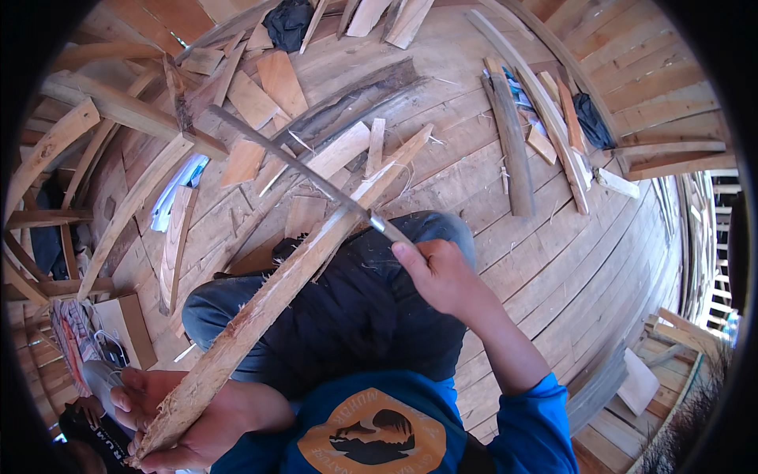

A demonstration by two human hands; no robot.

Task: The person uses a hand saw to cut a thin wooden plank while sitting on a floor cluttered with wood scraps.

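My right hand [439,276] is closed round the wooden handle of a long-bladed knife [288,160], whose narrow grey blade points up and left. Just ahead of its metal collar, the blade crosses over a long wooden strip [268,296]. The strip slants from the lower left up across my lap, with rough, frayed fibres along its edges and thin curls of shaving near the far end. At the lower left, my left hand [229,411] grips the strip's near end, fingers and thumb on either side of it.
I sit on a plank floor [545,276] strewn with shavings. Offcuts [282,83] and a bark-edged slab [347,99] lie ahead. Long wooden pieces [509,142] rest at the right, near a dark bag [592,121]. Timber framing [134,103] and a cardboard box [130,332] stand at the left.
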